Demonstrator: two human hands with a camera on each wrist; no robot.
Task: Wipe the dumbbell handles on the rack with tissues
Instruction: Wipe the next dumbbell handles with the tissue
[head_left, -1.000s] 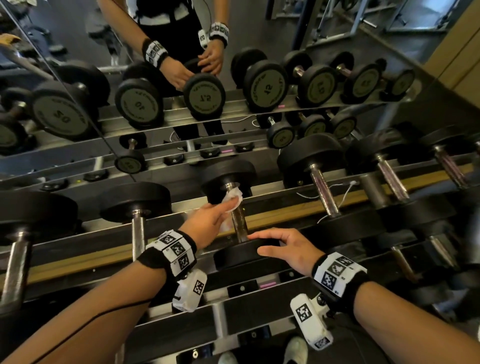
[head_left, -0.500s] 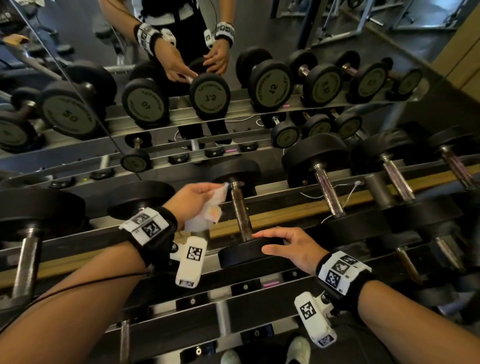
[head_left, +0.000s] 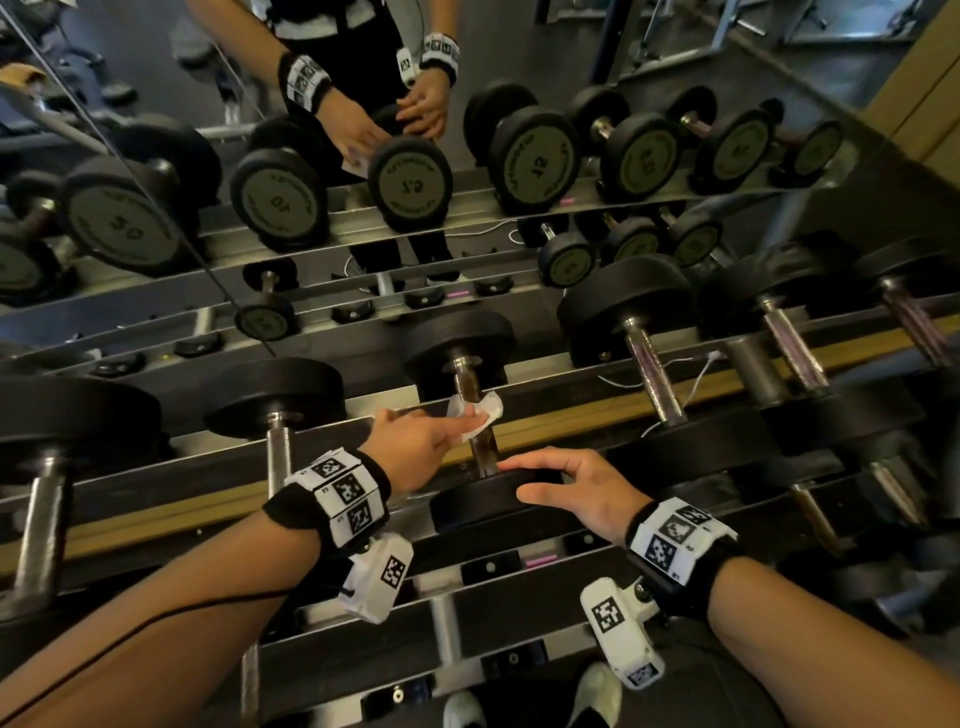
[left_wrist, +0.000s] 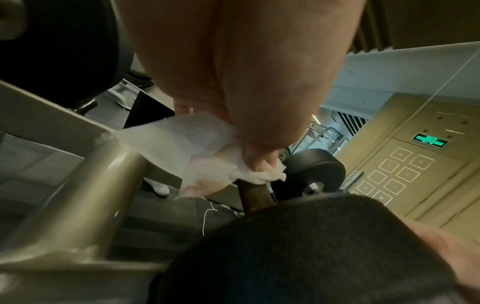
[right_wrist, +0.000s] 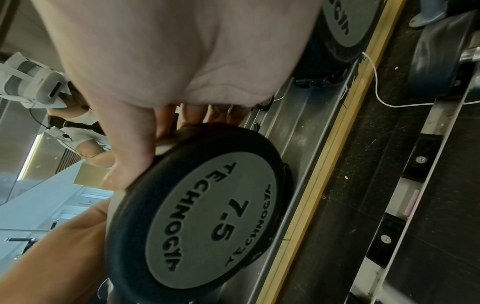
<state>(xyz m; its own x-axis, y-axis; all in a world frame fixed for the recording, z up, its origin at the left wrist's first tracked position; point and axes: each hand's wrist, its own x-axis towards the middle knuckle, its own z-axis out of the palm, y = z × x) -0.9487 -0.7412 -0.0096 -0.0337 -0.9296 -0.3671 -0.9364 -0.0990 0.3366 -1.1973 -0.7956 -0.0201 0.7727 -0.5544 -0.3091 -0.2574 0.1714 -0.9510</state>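
A 7.5 dumbbell lies on the rack's upper tier, its metal handle (head_left: 475, 415) running toward me between two black heads. My left hand (head_left: 415, 441) pinches a white tissue (head_left: 480, 413) and presses it around the middle of that handle; the left wrist view shows the tissue (left_wrist: 207, 156) bunched in my fingertips against the handle (left_wrist: 253, 195). My right hand (head_left: 566, 486) rests over the near head (head_left: 483, 501), fingers and thumb curled around its rim. The right wrist view shows that head's grey face (right_wrist: 207, 222) marked 7.5.
More dumbbells sit on the same tier: one handle (head_left: 279, 452) to the left, others (head_left: 652, 382) to the right. A mirror behind the rack reflects the dumbbells and my arms. A white cable (head_left: 691, 379) lies by the yellow rail (head_left: 571, 415). My shoes (head_left: 597, 691) show below.
My left hand, which had drawn back left off the handle with the tissue, has returned and laid the tissue around the handle's middle. My right hand stayed on the near head.
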